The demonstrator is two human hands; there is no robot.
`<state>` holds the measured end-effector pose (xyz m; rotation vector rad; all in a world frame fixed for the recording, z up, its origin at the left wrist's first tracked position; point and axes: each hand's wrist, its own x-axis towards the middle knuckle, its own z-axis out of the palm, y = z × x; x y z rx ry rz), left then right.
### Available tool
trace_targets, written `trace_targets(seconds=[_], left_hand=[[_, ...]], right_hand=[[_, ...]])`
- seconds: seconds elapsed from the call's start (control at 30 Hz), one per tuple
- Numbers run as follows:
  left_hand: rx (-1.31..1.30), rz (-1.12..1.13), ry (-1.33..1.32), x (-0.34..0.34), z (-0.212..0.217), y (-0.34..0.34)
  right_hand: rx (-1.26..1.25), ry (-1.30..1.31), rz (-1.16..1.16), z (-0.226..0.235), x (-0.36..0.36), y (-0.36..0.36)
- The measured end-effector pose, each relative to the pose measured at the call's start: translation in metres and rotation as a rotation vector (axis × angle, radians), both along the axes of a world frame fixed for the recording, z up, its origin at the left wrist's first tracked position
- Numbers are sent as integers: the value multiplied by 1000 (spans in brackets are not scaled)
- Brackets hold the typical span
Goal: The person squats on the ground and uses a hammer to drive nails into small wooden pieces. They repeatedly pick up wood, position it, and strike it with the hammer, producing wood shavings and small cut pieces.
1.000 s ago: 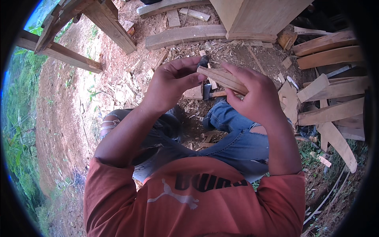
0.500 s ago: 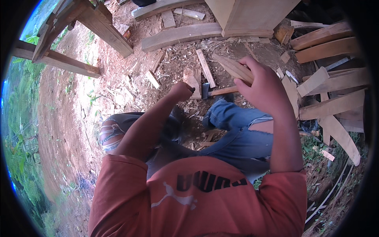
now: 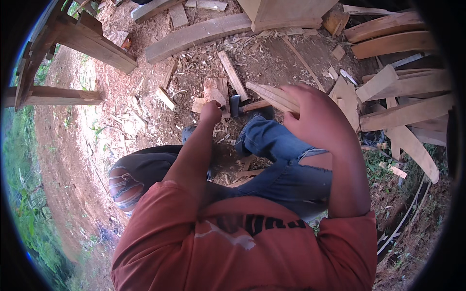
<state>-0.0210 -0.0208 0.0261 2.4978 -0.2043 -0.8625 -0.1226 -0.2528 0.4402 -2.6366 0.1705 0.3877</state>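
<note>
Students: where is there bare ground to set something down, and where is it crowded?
Freest: the earth between green plants and the ripped left trouser knee. Crowded: around the left hand, with wood scraps and a dark metal blade; far right, piled boards.

The right hand [image 3: 310, 109] hides the rear end of the tapered piece of wood [image 3: 272, 96]; whatever the left hand's [image 3: 211, 112] curled fingers hold is too small to tell. The upper edge crops the pale wooden panel [image 3: 286, 14]; leftward, plants [image 3: 34, 199] blur.
</note>
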Motion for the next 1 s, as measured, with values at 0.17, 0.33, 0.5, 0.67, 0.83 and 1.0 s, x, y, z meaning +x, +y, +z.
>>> trace_targets(seconds=[0.17,0.33,0.5,0.67,0.83,1.0], left_hand=[[115,-96,-140,-8,13,1],[55,-69,-283,-9,36,-9],[-557,48,429,25,112,-57],[-1163,-50,862,36,307,-57],[-594,-238,149,24,394,15],[-307,-98,-77,13,404,77]], right_hand=[[15,-47,22,-13,4,-4],[120,-244,-17,-19,17,-1],[419,-323,-234,-26,40,-2],[664,-392,-391,-33,57,-7],[1084,-410,-184,-51,70,15],[1113,-51,-408,-112,107,1]])
